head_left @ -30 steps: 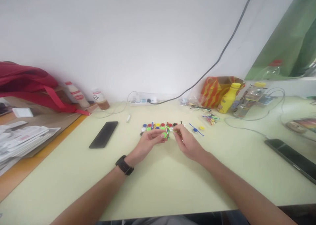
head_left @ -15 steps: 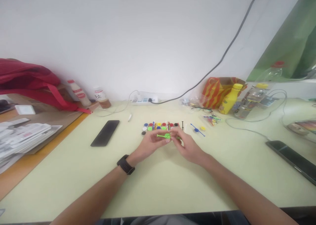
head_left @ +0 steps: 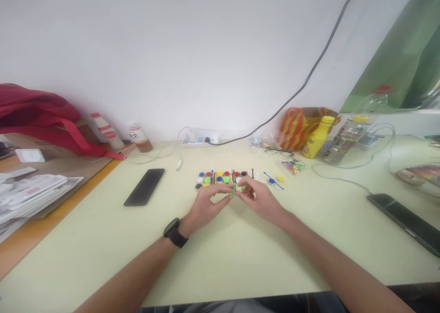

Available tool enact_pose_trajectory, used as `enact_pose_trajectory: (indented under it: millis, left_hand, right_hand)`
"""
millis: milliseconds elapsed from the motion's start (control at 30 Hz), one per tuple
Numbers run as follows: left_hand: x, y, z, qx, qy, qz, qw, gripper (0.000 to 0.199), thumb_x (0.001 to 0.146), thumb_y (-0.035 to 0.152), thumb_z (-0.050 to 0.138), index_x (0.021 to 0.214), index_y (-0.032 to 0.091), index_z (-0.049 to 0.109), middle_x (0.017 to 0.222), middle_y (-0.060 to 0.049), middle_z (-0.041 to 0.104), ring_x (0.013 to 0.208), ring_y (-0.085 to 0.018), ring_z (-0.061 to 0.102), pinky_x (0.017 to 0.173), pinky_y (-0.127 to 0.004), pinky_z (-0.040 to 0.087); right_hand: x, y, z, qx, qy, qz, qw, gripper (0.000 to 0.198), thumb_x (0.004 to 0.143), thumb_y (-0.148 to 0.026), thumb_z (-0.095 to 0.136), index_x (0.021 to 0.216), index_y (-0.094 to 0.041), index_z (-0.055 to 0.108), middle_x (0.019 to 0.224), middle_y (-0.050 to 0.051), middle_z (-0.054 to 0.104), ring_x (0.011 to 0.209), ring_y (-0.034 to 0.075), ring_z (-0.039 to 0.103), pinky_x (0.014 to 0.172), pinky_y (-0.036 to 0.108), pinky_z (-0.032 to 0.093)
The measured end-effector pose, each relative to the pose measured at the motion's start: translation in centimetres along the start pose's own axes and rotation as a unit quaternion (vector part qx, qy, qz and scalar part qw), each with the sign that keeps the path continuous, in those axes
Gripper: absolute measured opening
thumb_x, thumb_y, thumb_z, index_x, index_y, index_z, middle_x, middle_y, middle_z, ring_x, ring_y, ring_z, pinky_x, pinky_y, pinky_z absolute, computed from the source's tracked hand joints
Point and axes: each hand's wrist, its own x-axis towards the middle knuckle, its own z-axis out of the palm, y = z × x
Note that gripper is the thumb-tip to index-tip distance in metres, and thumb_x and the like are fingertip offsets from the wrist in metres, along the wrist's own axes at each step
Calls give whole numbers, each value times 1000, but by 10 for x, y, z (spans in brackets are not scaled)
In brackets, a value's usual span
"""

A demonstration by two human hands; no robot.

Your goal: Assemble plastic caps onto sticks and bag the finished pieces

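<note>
My left hand [head_left: 207, 205] pinches a small bright-green plastic piece [head_left: 234, 190], an arrow spinner by its look, between thumb and fingertips. From the other side, my right hand [head_left: 264, 200] has its thumb and fingers closed on the same piece. Fingers cover much of it. Just beyond the hands lie several coloured round discs [head_left: 220, 179] in rows, with thin pointers among them. Right of them, a long blue arrow [head_left: 278, 185] lies beside a blue disc [head_left: 271, 181] and a yellow disc [head_left: 281, 178].
A black phone [head_left: 144, 187] lies to the left, another dark phone [head_left: 405, 223] on a cable to the right. Behind stand a yellow bottle [head_left: 318, 138], a striped bag [head_left: 295, 127] and a power strip [head_left: 199, 140]. Eyeglasses [head_left: 279, 151] and a bag of small coloured pieces [head_left: 293, 166] lie nearby.
The green piece has turned: its long arm pointed left across my left fingers before, and now a narrow part stands upright between my fingertips. Both hands stay together in nearly the same place.
</note>
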Motion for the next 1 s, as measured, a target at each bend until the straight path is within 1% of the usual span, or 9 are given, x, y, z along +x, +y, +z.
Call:
enact_pose_trajectory:
  millis: [67,133,300,433,500,600,700,867,1000]
  left_hand:
    - [-1,0,2,19,1,10,1000,18,92,30,69,106,26,79,114,-7,78,109,-27,72,102,-42,55]
    - [-1,0,3,17,5,4,1000,22,92,32,68,111,26,78,115,-7,77,106,-27,73,100,-42,57]
    - [2,-4,3,-28,36,-54,997,28,89,38,71,111,22,77,112,-7,78,98,-27,75,94,-43,61]
    - [5,-7,1,-82,65,-82,991,33,88,40,73,114,19,75,111,-9,78,96,-27,75,91,-41,61]
    - [5,-6,1,-109,63,-85,988,34,88,39,73,115,19,74,113,-10,77,99,-27,74,91,-40,61]
    - [3,0,0,-111,32,-74,991,34,89,37,74,118,19,73,119,-10,76,105,-27,73,96,-41,59]
    - [1,3,1,-65,10,-46,997,35,86,35,76,119,22,73,120,-9,75,111,-28,70,100,-42,57]
    - [-1,-2,5,6,31,-5,999,28,89,33,73,115,25,76,117,-7,77,109,-27,71,98,-41,58]
    - [-1,-8,7,37,30,22,999,26,91,30,71,117,26,76,117,-5,77,107,-24,72,97,-38,59]
  right_hand:
    - [2,0,-2,13,4,-2,1000,11,97,-33,53,101,-23,58,76,-1,61,64,16,54,61,28,46]
    - [3,-1,-5,15,2,-11,1000,12,98,-31,51,97,-23,60,77,0,62,68,16,56,63,27,47]
    - [4,-1,-10,7,3,-14,1000,13,96,-28,52,95,-22,64,78,1,63,66,16,57,60,27,47]
    - [5,3,-11,86,0,9,996,13,94,-30,57,97,-21,66,74,1,63,65,15,59,63,29,52]
    - [6,3,-11,137,-11,21,990,15,94,-33,60,96,-20,67,77,2,64,66,16,61,67,31,54]
    - [7,-1,-12,198,-19,35,979,20,91,-38,66,96,-20,70,81,3,67,70,17,64,70,33,57]
    - [7,-2,-12,235,-18,44,971,23,89,-42,70,96,-20,72,81,4,68,73,17,65,72,34,57]
    - [8,0,-11,248,-12,52,967,24,88,-41,72,95,-19,72,79,3,67,71,16,66,72,34,56]
    - [8,4,-7,244,-4,62,968,24,89,-42,71,95,-19,70,77,2,67,68,16,64,70,33,56]
